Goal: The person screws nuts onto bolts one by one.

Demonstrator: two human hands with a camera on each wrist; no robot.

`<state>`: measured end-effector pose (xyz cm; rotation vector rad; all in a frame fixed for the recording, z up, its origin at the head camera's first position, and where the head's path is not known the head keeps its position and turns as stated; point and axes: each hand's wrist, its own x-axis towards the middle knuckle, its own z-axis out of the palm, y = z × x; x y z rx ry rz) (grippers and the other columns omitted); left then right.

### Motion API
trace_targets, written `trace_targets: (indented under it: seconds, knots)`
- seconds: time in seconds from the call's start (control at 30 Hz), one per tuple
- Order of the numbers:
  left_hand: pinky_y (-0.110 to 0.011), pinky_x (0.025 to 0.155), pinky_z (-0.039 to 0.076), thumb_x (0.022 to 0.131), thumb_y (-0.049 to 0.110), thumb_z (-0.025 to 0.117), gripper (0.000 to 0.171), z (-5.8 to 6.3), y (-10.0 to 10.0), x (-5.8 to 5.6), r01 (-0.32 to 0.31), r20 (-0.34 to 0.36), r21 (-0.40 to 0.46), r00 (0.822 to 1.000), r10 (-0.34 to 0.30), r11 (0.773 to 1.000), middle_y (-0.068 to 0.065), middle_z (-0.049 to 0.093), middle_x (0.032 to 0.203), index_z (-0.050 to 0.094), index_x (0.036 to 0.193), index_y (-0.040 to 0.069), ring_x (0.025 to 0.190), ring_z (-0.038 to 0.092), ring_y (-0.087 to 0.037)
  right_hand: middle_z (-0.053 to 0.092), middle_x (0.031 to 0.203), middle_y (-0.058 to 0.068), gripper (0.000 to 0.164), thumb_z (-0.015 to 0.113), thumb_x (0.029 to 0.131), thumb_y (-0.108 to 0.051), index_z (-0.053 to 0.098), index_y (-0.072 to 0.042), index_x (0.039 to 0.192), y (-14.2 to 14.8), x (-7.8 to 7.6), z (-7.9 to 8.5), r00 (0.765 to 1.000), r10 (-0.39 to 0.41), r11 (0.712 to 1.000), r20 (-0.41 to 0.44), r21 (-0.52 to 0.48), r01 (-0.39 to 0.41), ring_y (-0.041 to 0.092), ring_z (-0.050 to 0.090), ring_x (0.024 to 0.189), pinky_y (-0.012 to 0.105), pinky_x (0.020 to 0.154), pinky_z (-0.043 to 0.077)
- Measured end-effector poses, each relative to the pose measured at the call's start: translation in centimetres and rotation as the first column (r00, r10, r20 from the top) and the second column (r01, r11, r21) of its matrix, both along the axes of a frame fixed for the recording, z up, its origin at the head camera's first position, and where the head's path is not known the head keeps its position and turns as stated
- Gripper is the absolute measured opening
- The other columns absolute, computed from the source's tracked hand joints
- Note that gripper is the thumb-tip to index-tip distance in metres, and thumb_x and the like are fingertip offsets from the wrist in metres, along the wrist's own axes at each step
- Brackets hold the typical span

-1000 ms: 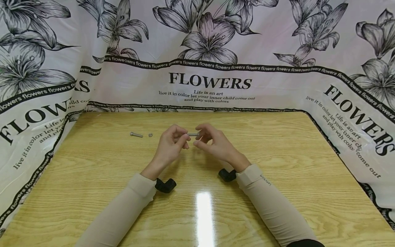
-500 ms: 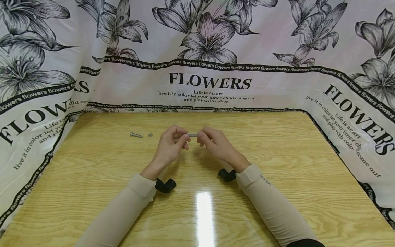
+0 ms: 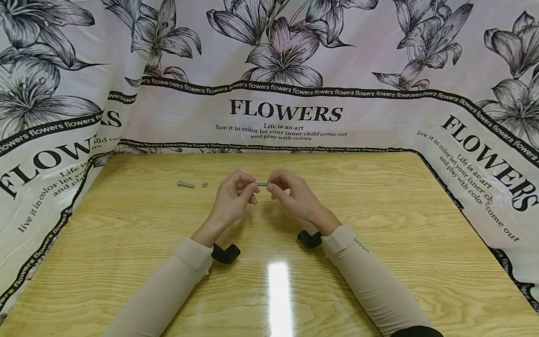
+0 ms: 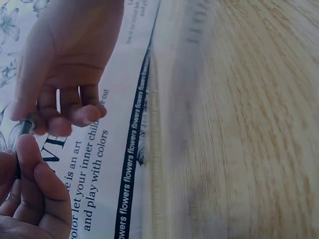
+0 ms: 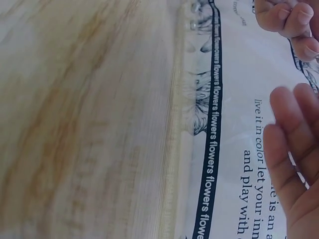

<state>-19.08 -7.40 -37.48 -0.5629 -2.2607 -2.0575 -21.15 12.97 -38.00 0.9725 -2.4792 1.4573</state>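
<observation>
A thin metal bolt [image 3: 262, 184] lies level between the two hands, above the table. The left hand [image 3: 232, 199] pinches it between thumb and forefinger; those fingers hide its left part. At the other end the right hand [image 3: 296, 199] holds it with thumb and index fingertips. In the left wrist view a wider round piece [image 4: 32, 121] sits on that end; I cannot tell whether it is the head or a nut. The right wrist view shows the right hand's other fingers [image 5: 286, 149] loosely extended, with the bolt out of sight.
A second bolt [image 3: 185, 184] and a small nut [image 3: 205, 185] lie on the wood-grain table [image 3: 362, 196], left of the hands. Black camera mounts [image 3: 226, 253] stick out from both wrists. A flower-print sheet [image 3: 286, 121] hangs behind and at the sides.
The right fingers were spread around the bolt's end, then closed on it, and now pinch it with the hand slightly more open. The left hand has kept its grip in place.
</observation>
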Motion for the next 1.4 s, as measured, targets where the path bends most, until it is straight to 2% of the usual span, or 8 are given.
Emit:
trace_targets:
  seconds: [0.23,0.4,0.53,0.67,0.9,1.17,1.27,1.4]
  knots:
    - [-0.046,0.061,0.053,0.096,0.004,0.056,0.014,0.0,0.04,0.04,0.002,-0.01,-0.01,1.0,-0.003,1.0,-0.019,0.065,0.09,0.055,0.108,-0.003,0.066,0.062,-0.028,0.064,0.089,0.005,0.024,0.045,0.103,-0.026,0.063,-0.011,0.098,0.1,-0.07,0.13,0.999,-0.029,0.999,0.035,0.029,0.028,0.019,0.062,0.078,0.043,0.069,0.051]
    - [-0.049,0.063,0.053,0.096,0.003,0.056,0.016,-0.08,0.06,-0.07,0.001,-0.02,0.001,1.0,-0.001,1.0,-0.019,0.064,0.089,0.054,0.109,-0.007,0.066,0.062,-0.029,0.063,0.098,0.003,0.024,0.061,0.095,-0.023,0.056,-0.011,0.115,0.03,0.07,0.22,0.998,-0.041,0.999,0.043,0.012,0.041,0.018,0.062,0.081,0.044,0.067,0.05]
    - [-0.05,0.064,0.053,0.096,0.003,0.056,0.016,-0.11,0.02,-0.09,0.001,-0.019,0.003,1.0,-0.001,1.0,-0.022,0.064,0.09,0.054,0.108,-0.007,0.065,0.062,-0.026,0.062,0.096,0.004,0.024,0.062,0.093,-0.015,0.053,-0.01,0.114,-0.03,0.09,0.1,1.0,-0.006,1.0,0.024,-0.022,0.007,0.022,0.062,0.078,0.044,0.068,0.05]
    - [-0.044,0.063,0.054,0.096,0.003,0.056,0.015,-0.07,0.0,-0.09,0.001,-0.012,0.003,1.0,-0.001,1.0,-0.027,0.062,0.092,0.054,0.108,-0.006,0.064,0.062,-0.023,0.063,0.092,0.005,0.01,0.054,0.099,-0.015,0.056,-0.009,0.106,-0.01,0.0,-0.04,1.0,0.021,1.0,0.01,-0.02,-0.021,0.026,0.063,0.075,0.042,0.067,0.051]
    - [-0.029,0.059,0.052,0.096,0.003,0.055,0.018,-0.18,0.01,-0.03,0.006,0.014,0.005,1.0,-0.006,1.0,-0.026,0.063,0.093,0.054,0.111,-0.007,0.066,0.061,-0.029,0.063,0.095,0.005,0.028,0.041,0.104,-0.028,0.063,-0.01,0.099,0.16,0.07,0.04,0.998,-0.013,0.999,0.06,0.046,0.01,0.016,0.062,0.079,0.036,0.066,0.051]
    - [-0.042,0.064,0.054,0.096,0.003,0.056,0.016,-0.1,0.13,0.0,0.002,-0.004,0.0,1.0,-0.002,1.0,-0.025,0.063,0.091,0.054,0.108,-0.006,0.063,0.061,-0.02,0.061,0.099,0.001,0.033,0.063,0.094,-0.023,0.049,-0.014,0.123,0.02,0.15,-0.09,0.999,-0.02,1.0,0.048,0.006,0.02,0.015,0.061,0.08,0.044,0.069,0.049]
    - [-0.049,0.065,0.053,0.096,0.003,0.056,0.016,-0.19,0.14,-0.03,0.002,-0.015,-0.003,1.0,-0.002,1.0,-0.024,0.063,0.09,0.054,0.108,-0.007,0.063,0.061,-0.02,0.06,0.098,0.001,0.026,0.062,0.093,-0.015,0.049,-0.012,0.116,-0.05,0.13,-0.18,1.0,0.013,0.999,0.025,-0.03,-0.013,0.02,0.063,0.08,0.044,0.07,0.051]
    - [-0.044,0.062,0.053,0.096,0.003,0.056,0.017,-0.36,0.1,-0.08,-0.002,-0.023,-0.01,1.0,0.002,1.0,-0.027,0.063,0.091,0.053,0.108,-0.007,0.063,0.061,-0.021,0.06,0.092,0.002,0.01,0.055,0.097,-0.011,0.052,-0.008,0.106,-0.2,0.38,0.25,0.999,0.044,0.999,-0.021,-0.026,-0.045,0.025,0.063,0.075,0.041,0.068,0.051]
